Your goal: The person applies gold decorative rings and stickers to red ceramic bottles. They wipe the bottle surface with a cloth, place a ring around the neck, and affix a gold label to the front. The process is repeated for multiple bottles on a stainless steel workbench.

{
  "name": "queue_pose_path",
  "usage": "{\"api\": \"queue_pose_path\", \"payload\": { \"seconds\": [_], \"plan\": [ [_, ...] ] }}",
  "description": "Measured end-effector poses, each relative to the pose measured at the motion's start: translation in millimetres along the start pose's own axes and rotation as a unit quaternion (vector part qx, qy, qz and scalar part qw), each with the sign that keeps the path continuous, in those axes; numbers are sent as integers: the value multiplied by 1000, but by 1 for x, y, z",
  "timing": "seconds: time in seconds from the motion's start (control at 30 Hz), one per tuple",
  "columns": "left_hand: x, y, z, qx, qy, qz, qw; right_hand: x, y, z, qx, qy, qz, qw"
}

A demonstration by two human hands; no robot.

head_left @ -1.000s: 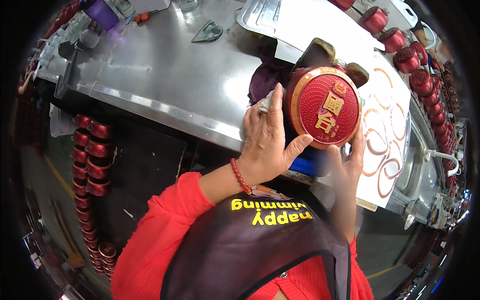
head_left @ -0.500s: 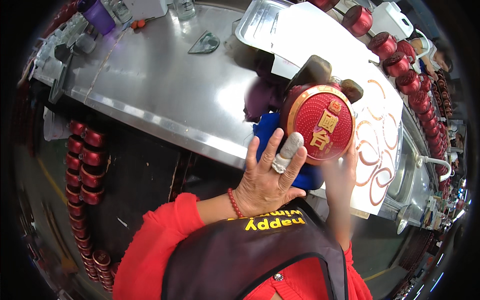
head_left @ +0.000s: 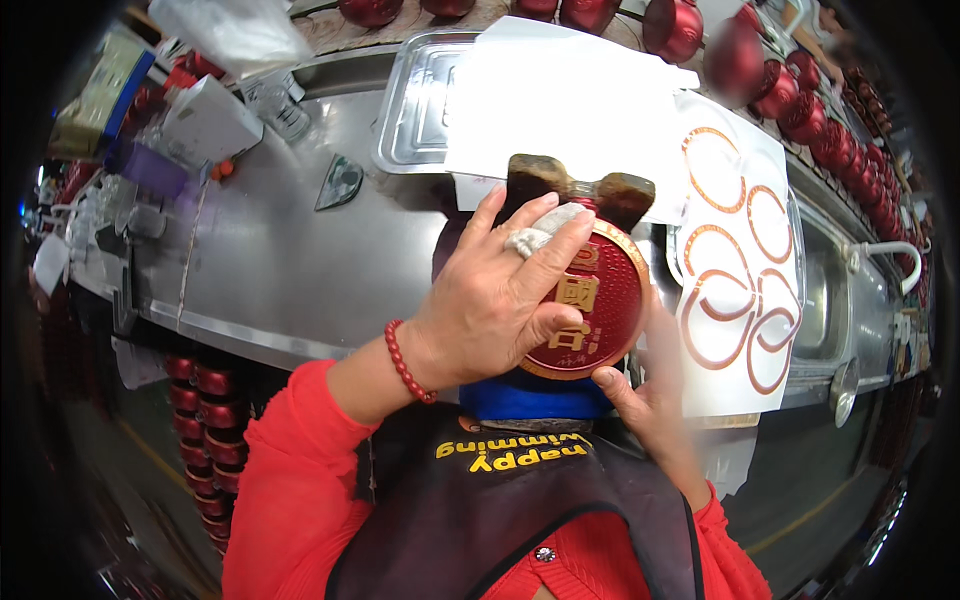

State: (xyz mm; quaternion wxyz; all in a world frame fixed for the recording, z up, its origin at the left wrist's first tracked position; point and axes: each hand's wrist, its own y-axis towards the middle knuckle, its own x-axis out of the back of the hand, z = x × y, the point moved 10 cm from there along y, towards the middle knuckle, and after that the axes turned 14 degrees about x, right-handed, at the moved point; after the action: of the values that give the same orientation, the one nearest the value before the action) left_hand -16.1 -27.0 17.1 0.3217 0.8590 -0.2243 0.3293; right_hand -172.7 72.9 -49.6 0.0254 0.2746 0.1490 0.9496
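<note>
- The left hand [head_left: 490, 300] covers the round red bottle's [head_left: 617, 290] left part.
- The right hand [head_left: 653, 402] is partly blurred (worst beside the bottle).
- Far left, the top edge cuts off a plastic bag [head_left: 235, 35].

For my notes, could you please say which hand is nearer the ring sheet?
Right: the right hand is beside the sheet; the left hand is farther off, over the bottle.

1. Your bench [head_left: 270, 250] is brightly lit, with a soft, pale sheen on its metal.
2. The far white sheet [head_left: 570, 100] glares at you, washed out.
3. Below the bench, near left, you get deep shadow.
4. Your right hand [head_left: 655, 400] is blurred around the fingers.
5. Fisheye distortion curves the bench's edges; darkness rims your view.
</note>
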Motion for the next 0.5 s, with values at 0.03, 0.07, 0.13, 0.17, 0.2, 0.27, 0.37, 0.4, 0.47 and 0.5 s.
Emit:
{"api": "queue_pose_path", "payload": {
  "seconds": [0.03, 0.07, 0.13, 0.17, 0.2, 0.27, 0.37, 0.4, 0.47, 0.5],
  "plan": [
    [-3, 10, -3, -20, 5, 25, 999, 1, 0, -2, -12, 13, 1, 1000],
    [-9, 20, -8, -46, 25, 55, 997, 2, -1, -2, -17, 10, 0, 1000],
    [-20, 34, -21, -106, 69, 98, 987, 3, -2, -3, -13, -6, 13, 1000],
    [-26, 37, -30, -139, 92, 110, 980, 3, -3, -4, -11, -15, 20, 1000],
    [-32, 38, -40, -172, 113, 120, 971, 4, -3, -1, 22, -35, 19, 999],
    [-42, 35, -58, -215, 110, 138, 961, 7, -7, -5, 48, -45, 16, 998],
    [-55, 19, -79, -246, 109, 158, 950, 17, -20, -21, 10, -25, -1, 1000],
    [-56, 10, -82, -252, 114, 156, 948, 30, -24, -26, -6, -5, -54, 999],
    [-63, -16, -82, -250, 153, 181, 939, 55, -33, -20, 6, 36, -158, 987],
    [-58, -28, -81, -249, 168, 155, 941, 68, -39, -18, 3, 61, -222, 973]
  ]
}}
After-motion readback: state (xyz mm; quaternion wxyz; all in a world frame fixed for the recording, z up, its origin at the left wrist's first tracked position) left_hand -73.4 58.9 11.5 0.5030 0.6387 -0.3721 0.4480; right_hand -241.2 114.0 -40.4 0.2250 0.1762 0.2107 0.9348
